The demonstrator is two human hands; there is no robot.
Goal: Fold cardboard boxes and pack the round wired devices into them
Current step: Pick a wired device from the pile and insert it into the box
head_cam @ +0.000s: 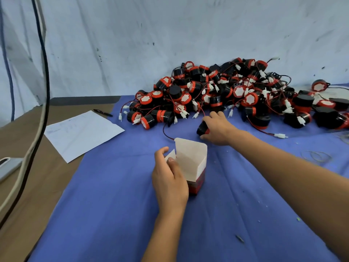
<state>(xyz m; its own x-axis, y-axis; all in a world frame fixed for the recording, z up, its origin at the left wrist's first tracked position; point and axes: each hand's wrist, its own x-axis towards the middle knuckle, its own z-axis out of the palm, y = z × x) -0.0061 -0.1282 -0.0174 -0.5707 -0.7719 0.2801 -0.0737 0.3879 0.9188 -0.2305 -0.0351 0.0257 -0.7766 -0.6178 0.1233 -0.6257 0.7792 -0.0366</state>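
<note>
Single head-worn wide-angle view, facing forward and down across the blue cloth (113,214), close above the hands, left hand (169,183) at centre, right hand (217,129) toward 1 o'clock, device pile (236,93) farther at 1 o'clock against the white backdrop (170,35), edges bowed by lens.

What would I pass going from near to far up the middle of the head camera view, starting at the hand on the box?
Left hand gripping the open box → right hand holding one round device → pile of devices → white backdrop sheet.
</note>
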